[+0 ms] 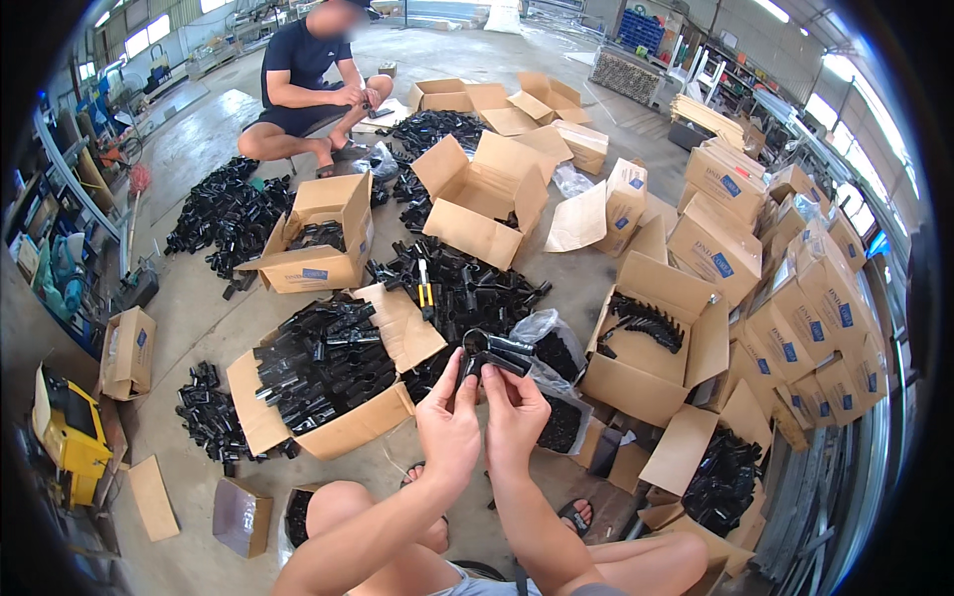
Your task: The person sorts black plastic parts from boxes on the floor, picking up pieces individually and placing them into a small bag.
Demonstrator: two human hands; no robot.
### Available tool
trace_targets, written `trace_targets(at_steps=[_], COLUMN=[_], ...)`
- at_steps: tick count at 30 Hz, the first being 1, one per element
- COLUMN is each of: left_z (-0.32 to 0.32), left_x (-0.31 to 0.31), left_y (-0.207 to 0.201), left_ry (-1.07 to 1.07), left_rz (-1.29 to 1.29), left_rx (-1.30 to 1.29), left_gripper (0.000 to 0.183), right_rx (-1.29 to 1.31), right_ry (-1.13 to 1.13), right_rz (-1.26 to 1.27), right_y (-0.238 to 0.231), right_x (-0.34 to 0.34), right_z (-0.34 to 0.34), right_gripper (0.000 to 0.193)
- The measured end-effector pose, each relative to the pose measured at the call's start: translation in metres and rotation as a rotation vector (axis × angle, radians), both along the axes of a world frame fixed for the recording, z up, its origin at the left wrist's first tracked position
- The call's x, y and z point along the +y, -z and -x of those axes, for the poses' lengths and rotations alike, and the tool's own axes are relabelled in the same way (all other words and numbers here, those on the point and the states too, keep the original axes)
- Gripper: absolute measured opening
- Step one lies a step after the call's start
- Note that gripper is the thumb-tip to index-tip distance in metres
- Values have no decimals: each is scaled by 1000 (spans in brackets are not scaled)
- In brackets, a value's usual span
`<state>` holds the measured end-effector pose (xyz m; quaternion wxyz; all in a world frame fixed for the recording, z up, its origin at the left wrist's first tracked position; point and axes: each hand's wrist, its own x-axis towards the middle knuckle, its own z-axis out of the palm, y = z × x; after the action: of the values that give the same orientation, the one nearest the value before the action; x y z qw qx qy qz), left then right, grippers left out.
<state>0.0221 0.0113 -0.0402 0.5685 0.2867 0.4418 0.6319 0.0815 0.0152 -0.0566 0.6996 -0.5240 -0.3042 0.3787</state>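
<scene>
Both my hands meet in front of me around a glossy black bracket with a round, ring-like end. My left hand pinches it near the ring. On its other side, my right hand grips the lower arm of the part between thumb and fingers. Just beyond my hands spreads a pile of similar black parts, with a yellow-and-black handled tool standing out on it. Left of my hands, an open carton is filled with more black parts.
Across the floor a person squats, handling a small part. An open carton at right holds a row of black parts. Closed cartons are stacked at far right. A yellow case stands at left, and metal profiles lie lower right.
</scene>
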Motion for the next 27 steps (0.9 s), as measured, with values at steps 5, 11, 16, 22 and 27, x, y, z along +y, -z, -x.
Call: trace_targets(at_steps=[5,11,16,22,27], left_z=[-4,-2,-1,-3,-4], left_x=[0,-1,-1,2,0], left_y=[0,-7,-11,1,-5], left_ry=[12,15,7,-12,-21], left_rz=[16,27,29,-8,-34], left_rx=[48,62,35,61,48], left_gripper=[44,46,45,45,45], right_rx=[-86,-237,-175,-196,-56], right_ry=[20,1,-57,-31,-45], right_rz=[-28,-27,44,-47,2], right_y=[-2,-1,-3,-4,-6], right_x=[-1,-4,-3,-4,-1], right_z=[-2,-6,-9,-10,-7], right_gripper=[14,16,18,17,14])
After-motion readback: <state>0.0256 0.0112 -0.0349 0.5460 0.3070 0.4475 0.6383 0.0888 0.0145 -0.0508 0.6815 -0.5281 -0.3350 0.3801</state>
